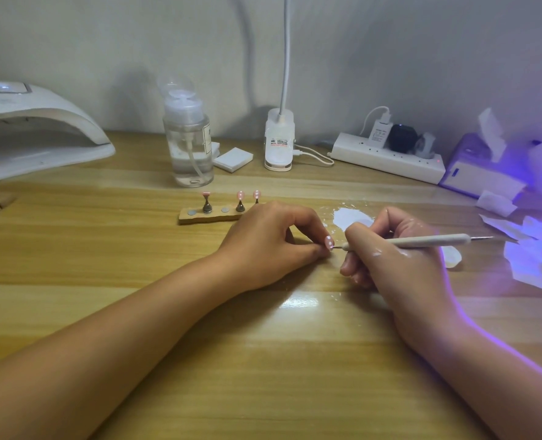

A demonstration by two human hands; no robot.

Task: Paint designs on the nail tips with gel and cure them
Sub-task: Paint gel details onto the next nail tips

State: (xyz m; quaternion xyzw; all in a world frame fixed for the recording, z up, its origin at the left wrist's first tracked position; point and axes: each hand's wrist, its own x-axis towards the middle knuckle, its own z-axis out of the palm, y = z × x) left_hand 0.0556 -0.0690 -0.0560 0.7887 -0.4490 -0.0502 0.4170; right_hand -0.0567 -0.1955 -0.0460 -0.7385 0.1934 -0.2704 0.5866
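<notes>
My left hand (pixel 272 239) rests on the wooden table and pinches a pink nail tip (pixel 329 242) with white dots. My right hand (pixel 396 258) grips a grey dotting pen (pixel 422 241), and the pen's fine point touches the tip's right edge. Behind my left hand a wooden holder strip (pixel 199 217) carries three pink nail tips (pixel 240 195) on small stands. A white smear of gel (pixel 352 217) lies on the table behind the right hand. The white curing lamp (pixel 34 128) stands at the far left.
A clear pump bottle (pixel 190 147), a small white block (pixel 233 159) and a desk lamp clip base (pixel 279 141) stand at the back. A power strip (pixel 387 158) lies back right. A tissue box (pixel 479 166) and crumpled wipes (pixel 530 249) glow violet at the right.
</notes>
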